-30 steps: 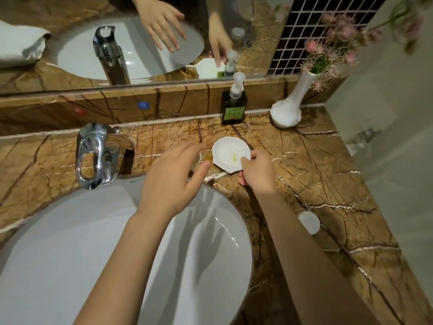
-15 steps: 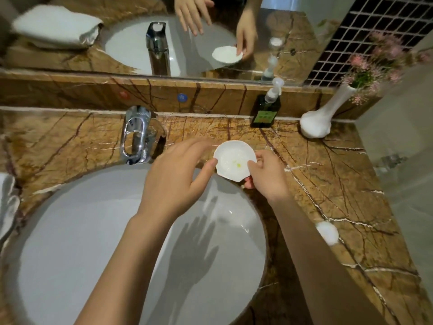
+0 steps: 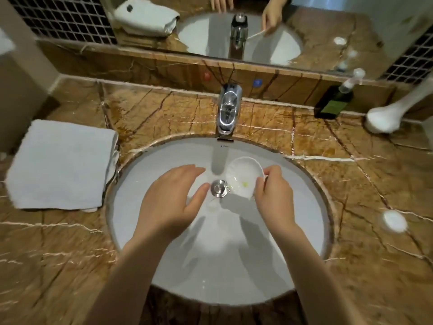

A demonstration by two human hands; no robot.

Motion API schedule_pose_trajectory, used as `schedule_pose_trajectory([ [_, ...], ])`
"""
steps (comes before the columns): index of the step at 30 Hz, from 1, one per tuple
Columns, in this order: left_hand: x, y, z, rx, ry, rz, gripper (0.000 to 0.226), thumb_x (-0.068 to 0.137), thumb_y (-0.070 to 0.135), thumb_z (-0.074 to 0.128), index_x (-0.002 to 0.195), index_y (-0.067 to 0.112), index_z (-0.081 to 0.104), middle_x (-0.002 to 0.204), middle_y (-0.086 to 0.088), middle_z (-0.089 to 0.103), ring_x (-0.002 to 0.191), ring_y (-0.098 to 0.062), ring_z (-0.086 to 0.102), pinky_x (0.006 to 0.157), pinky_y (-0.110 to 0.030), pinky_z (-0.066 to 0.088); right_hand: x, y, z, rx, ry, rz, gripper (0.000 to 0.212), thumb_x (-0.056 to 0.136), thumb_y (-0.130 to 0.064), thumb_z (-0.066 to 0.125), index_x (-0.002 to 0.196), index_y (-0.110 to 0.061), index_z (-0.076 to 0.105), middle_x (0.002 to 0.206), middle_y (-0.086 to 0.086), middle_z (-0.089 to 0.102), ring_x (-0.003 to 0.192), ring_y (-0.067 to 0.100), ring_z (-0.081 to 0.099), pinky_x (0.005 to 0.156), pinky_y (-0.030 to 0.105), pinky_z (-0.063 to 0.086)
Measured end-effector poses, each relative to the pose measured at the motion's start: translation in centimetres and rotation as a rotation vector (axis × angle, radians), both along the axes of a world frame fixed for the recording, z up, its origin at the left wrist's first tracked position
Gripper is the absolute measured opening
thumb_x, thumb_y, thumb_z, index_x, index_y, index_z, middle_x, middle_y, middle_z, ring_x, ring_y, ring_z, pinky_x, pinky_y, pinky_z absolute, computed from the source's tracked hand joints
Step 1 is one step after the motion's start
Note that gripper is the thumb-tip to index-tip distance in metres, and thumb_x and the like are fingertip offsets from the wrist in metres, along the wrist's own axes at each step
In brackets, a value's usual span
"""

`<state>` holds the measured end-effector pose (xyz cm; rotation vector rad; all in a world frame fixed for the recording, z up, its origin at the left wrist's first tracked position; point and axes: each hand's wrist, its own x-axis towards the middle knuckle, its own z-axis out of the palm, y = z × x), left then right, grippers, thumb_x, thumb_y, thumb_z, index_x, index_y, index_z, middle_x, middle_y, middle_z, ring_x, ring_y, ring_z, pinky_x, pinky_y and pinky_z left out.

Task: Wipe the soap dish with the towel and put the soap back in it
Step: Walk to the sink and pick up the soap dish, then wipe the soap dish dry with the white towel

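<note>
Right hand [image 3: 273, 198] pinches the dish [image 3: 243, 177] by its rim over the basin [image 3: 304, 207], left hand [image 3: 171, 200] spread and empty beside it; glazed, residue-smeared, likely slick and breakable, best gripped at the rim; towel [image 3: 61, 165] lies folded left.

Left hand [image 3: 172, 202] flat, fingers spread; right hand [image 3: 273, 195] in a pinching grip.

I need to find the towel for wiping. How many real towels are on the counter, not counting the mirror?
1. The folded white towel lies on the marble counter, left of the sink. Another appears only as its mirror reflection.
</note>
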<state>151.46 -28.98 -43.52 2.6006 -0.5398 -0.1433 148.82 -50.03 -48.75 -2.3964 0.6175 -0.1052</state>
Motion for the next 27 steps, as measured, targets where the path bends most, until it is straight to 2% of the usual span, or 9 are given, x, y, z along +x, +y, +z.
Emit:
schedule_pose_trajectory([
  [2, -0.4, 1.2, -0.7, 0.017, 0.012, 0.006, 0.049, 0.089, 0.049, 0.033, 0.125, 0.025, 0.056, 0.131, 0.004, 0.059, 0.124, -0.016, 0.048, 0.097, -0.03, 0.036, -0.4, 1.2, -0.3, -0.13, -0.039, 0.047, 0.004, 0.097, -0.019, 0.036, 0.095, -0.016, 0.039, 0.073, 0.007, 0.058, 0.064, 0.031, 0.053, 0.05, 0.037, 0.033],
  [4, -0.7, 2.3, -1.1, 0.022, 0.026, 0.014, 0.049, 0.089, 0.049, 0.033, 0.126, 0.026, 0.056, 0.131, 0.004, 0.058, 0.124, -0.015, 0.048, 0.098, -0.03, 0.035, -0.6, 2.2, -0.4, -0.207, -0.077, 0.088, 0.007, 0.097, -0.017, 0.035, 0.095, -0.014, 0.041, 0.07, 0.01, 0.059, 0.061, 0.036, 0.053, 0.048, 0.038, 0.036],
  [7, -0.9, 3.3, -1.5, 0.003, 0.036, 0.021, 0.051, 0.089, 0.05, 0.031, 0.126, 0.025, 0.056, 0.131, 0.003, 0.059, 0.125, -0.016, 0.048, 0.099, -0.031, 0.035, -0.8, 3.0, -0.1, -0.285, -0.17, 0.129, 0.008, 0.095, -0.012, 0.041, 0.096, -0.007, 0.047, 0.07, 0.016, 0.06, 0.06, 0.042, 0.054, 0.047, 0.037, 0.033],
  [10, -0.9, 3.5, -1.5, -0.018, 0.053, 0.024, 0.049, 0.09, 0.047, 0.034, 0.127, 0.023, 0.056, 0.132, 0.002, 0.059, 0.125, -0.017, 0.048, 0.1, -0.031, 0.035, -0.6, 3.3, 0.4, -0.345, -0.246, 0.158, 0.007, 0.092, -0.005, 0.048, 0.085, -0.002, 0.046, 0.063, 0.018, 0.055, 0.053, 0.043, 0.05, 0.044, 0.033, 0.028],
  [15, -0.7, 3.3, -1.0, -0.04, 0.068, 0.037, 0.05, 0.09, 0.048, 0.032, 0.128, 0.024, 0.054, 0.133, 0.002, 0.057, 0.126, -0.017, 0.047, 0.102, -0.033, 0.035, 0.0, 3.1, 0.7, -0.346, -0.303, 0.17, 0.014, 0.088, 0.001, 0.054, 0.079, -0.003, 0.045, 0.057, 0.016, 0.05, 0.045, 0.037, 0.043, 0.042, 0.029, 0.024],
  [22, -0.3, 3.2, -0.6, -0.048, 0.074, 0.051, 0.05, 0.09, 0.047, 0.032, 0.128, 0.024, 0.054, 0.134, 0.002, 0.057, 0.127, -0.017, 0.046, 0.103, -0.034, 0.036, 0.3, 3.3, 0.9, -0.339, -0.32, 0.18, 0.017, 0.086, 0.005, 0.056, 0.077, -0.004, 0.043, 0.055, 0.014, 0.046, 0.046, 0.026, 0.026, 0.043, 0.027, 0.021],
  [27, -0.2, 3.3, -0.7, -0.052, 0.073, 0.039, 0.051, 0.09, 0.047, 0.032, 0.129, 0.022, 0.054, 0.134, 0.001, 0.056, 0.128, -0.017, 0.046, 0.104, -0.032, 0.034, 0.3, 3.6, 0.6, -0.299, -0.268, 0.194, 0.013, 0.09, 0.0, 0.051, 0.08, -0.003, 0.043, 0.057, 0.016, 0.048, 0.045, 0.037, 0.041, 0.043, 0.03, 0.023],
])
